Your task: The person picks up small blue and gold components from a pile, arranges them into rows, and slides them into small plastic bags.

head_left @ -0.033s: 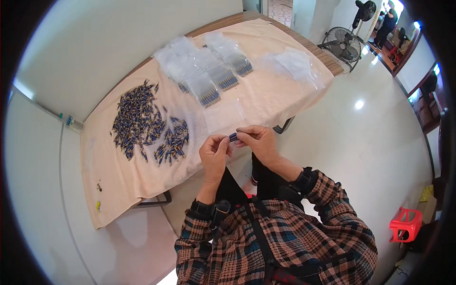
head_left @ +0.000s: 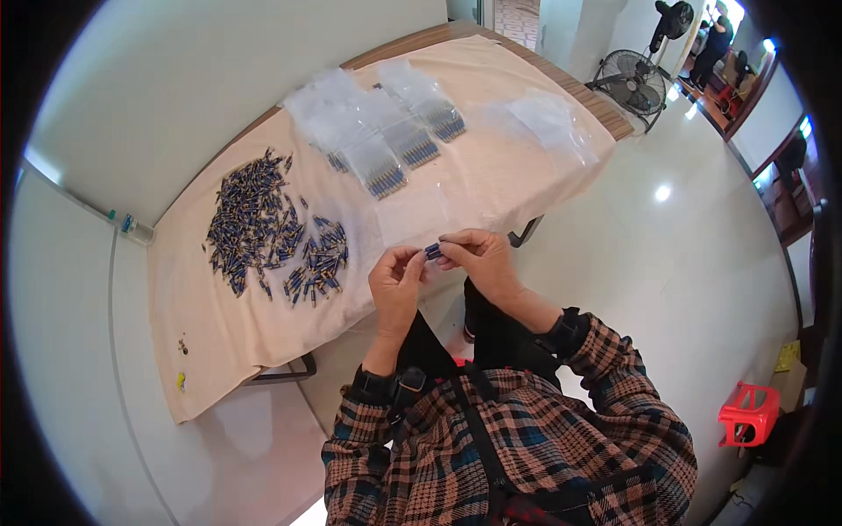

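Observation:
Between the fingertips of both hands is a small bunch of dark-blue cylindrical pieces (head_left: 432, 252), held just off the table's front edge. My left hand (head_left: 396, 280) pinches its left end, while my right hand (head_left: 482, 261) closes on the right end. How many pieces are in the bunch is hard to tell. To the left on the cloth lies a big heap of similar blue pieces with brass-coloured ends (head_left: 250, 219). A smaller pile (head_left: 320, 261) sits beside it, nearer my left hand. Just beyond my hands, a flat clear plastic bag (head_left: 412, 215) lies on the cloth.
Several filled clear bags (head_left: 386, 175) lie toward the back of the cloth-covered table (head_left: 228, 329); more clear bags (head_left: 548, 118) rest at its right. A yellow-green bit (head_left: 181, 380) lies at the near left. A fan (head_left: 630, 79) and red stool (head_left: 750, 414) stand on the floor; a person (head_left: 712, 51) is far off.

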### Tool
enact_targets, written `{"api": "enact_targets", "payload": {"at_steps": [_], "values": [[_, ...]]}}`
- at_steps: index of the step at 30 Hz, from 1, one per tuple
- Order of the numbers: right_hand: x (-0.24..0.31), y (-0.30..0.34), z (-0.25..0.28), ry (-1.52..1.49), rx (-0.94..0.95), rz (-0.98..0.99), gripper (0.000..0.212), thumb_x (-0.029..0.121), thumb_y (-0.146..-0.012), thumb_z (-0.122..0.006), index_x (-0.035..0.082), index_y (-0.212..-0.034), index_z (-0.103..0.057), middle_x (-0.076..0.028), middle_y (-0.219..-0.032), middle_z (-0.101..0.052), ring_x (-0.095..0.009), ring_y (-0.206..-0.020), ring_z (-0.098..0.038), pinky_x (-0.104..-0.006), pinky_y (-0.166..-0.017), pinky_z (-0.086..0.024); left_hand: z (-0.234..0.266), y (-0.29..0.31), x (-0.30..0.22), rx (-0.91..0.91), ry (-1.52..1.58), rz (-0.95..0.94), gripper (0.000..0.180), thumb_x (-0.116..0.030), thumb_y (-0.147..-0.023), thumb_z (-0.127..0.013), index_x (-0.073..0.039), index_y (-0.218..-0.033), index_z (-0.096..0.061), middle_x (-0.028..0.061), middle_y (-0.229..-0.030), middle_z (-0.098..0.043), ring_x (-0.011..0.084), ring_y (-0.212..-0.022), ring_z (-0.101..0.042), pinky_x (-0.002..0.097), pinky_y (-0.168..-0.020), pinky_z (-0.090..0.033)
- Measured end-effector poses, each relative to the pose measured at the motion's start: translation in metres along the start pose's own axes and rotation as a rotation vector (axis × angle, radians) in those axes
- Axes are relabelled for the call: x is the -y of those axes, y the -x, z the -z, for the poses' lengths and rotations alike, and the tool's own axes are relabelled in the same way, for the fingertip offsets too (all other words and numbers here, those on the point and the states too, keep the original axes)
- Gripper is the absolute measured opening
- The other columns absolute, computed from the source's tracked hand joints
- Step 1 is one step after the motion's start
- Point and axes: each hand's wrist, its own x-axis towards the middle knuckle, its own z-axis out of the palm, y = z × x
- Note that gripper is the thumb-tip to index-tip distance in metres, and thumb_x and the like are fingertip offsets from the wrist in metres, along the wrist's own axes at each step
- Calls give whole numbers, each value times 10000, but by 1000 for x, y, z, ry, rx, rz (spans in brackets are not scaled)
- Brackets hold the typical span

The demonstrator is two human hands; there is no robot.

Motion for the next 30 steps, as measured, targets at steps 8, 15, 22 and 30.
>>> {"api": "enact_targets", "payload": {"at_steps": [8,15,22,30], "values": [[34,-61,58,256,-94,144,160,44,-857,-655,-84,-952,-669,-116,-836,-677,-145,-707,-661,-249,-663,-574,7,-46,7,-164,-824,-628,226,-35,-854,-571,14,-1074,-588,193,-1148,-561,357,-1079,-520,395,-937,-424],[24,-89,67,282,-88,-56,187,72,-857,-666,-90,-951,-666,-120,-840,-677,-148,-701,-661,-242,-656,-579,4,-48,22,-80,-940,-488,251,-35,-861,-555,11,-1107,-576,211,-1248,-518,383,-1187,-473,415,-998,-393],[26,-102,64,238,-3,-204,199,84,-851,-677,-88,-950,-667,-123,-850,-677,-152,-706,-663,-245,-655,-585,5,-47,20,-82,-906,-472,254,-44,-863,-548,17,-1107,-585,230,-1244,-534,395,-1171,-496,418,-987,-406],[24,-109,58,261,60,-298,205,68,-829,-696,-94,-952,-666,-128,-857,-678,-154,-726,-664,-246,-653,-586,3,-47,18,-87,-859,-457,253,-26,-854,-549,26,-1098,-589,238,-1230,-550,402,-1162,-508,408,-984,-410]]}}
